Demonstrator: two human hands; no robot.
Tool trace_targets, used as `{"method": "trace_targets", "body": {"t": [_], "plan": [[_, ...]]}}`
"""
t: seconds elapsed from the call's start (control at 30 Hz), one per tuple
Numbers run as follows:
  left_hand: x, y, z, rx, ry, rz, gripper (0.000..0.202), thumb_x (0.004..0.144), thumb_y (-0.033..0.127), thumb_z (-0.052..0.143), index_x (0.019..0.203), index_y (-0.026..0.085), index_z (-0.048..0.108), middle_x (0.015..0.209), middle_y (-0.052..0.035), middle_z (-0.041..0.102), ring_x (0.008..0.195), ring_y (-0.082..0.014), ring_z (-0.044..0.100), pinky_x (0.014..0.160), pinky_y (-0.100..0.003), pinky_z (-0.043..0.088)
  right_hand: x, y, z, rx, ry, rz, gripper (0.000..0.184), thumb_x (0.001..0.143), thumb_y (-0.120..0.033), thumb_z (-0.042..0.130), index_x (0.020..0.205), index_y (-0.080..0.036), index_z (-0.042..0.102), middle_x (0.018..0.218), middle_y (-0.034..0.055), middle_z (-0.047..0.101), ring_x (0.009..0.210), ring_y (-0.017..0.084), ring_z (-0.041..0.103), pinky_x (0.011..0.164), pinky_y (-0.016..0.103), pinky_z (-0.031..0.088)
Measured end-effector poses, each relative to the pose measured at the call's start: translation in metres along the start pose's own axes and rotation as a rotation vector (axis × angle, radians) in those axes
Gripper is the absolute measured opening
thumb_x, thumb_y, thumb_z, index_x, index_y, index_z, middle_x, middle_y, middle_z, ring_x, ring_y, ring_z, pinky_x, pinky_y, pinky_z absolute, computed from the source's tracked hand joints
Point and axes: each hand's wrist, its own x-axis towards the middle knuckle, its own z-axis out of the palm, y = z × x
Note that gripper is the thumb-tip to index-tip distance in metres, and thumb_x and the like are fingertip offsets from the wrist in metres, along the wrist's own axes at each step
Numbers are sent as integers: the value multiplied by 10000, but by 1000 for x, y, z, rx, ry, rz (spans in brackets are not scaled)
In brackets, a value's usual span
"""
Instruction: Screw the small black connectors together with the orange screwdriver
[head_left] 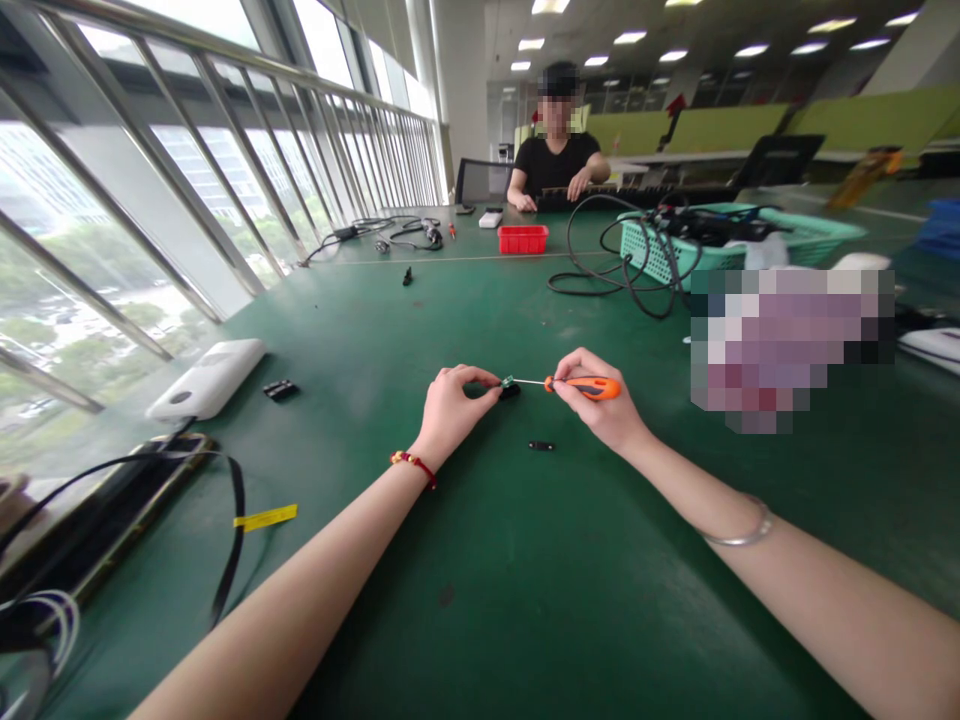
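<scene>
In the middle of the green table, my left hand pinches a small green circuit board at its edge. Just under the board is a small black casing; whether the two are joined I cannot tell. My right hand is closed around an orange and black screwdriver. Its thin shaft points left, and the tip reaches the board. Closer to me, between both hands, a small flat black piece lies on the table. The screwdriver's very tip is too small to make out.
Left of my hands lie a black part, a white device and a cable with a yellow tag. Farther back are a red tray and a teal basket with tangled cables. A person sits at the far end.
</scene>
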Motion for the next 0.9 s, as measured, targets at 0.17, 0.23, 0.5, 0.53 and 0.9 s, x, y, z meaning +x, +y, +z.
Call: {"method": "trace_targets", "body": {"t": [0.17, 0.23, 0.5, 0.53, 0.9], "plan": [[-1, 2, 0, 46, -38, 29, 112, 759, 271, 616, 800, 219, 707, 859, -20, 716, 888, -222, 589, 849, -358, 443, 0, 0, -1, 12, 3, -24, 108, 778, -242, 567, 731, -205, 477, 534, -63, 480, 460, 83, 408, 491, 244, 309], [-2, 3, 0, 90, -47, 52, 114, 765, 265, 606, 796, 219, 705, 867, -20, 713, 898, -225, 581, 862, -367, 438, -1, -2, -1, 11, 7, -36, 112, 774, -238, 563, 718, -208, 471, 516, -67, 475, 448, 83, 407, 486, 246, 304], [-3, 4, 2, 171, -64, 90, 144, 794, 268, 576, 820, 217, 708, 887, -20, 707, 912, -227, 568, 851, -372, 431, -2, -6, 0, -1, 12, -53, 111, 770, -228, 556, 707, -211, 466, 491, -69, 469, 432, 84, 404, 470, 246, 293], [-3, 4, 2, 175, -65, 86, 145, 797, 268, 574, 818, 216, 708, 888, -19, 706, 910, -226, 568, 852, -372, 430, -2, -6, 0, -1, 13, -55, 110, 771, -226, 554, 707, -210, 466, 491, -69, 469, 431, 83, 403, 470, 245, 292], [-5, 9, 1, 216, -18, 72, 98, 778, 219, 572, 780, 207, 669, 857, -6, 696, 892, -208, 576, 845, -350, 441, -2, -5, 0, 1, 20, -81, 109, 780, -225, 555, 708, -202, 476, 493, -66, 471, 428, 78, 402, 460, 237, 291]]}}
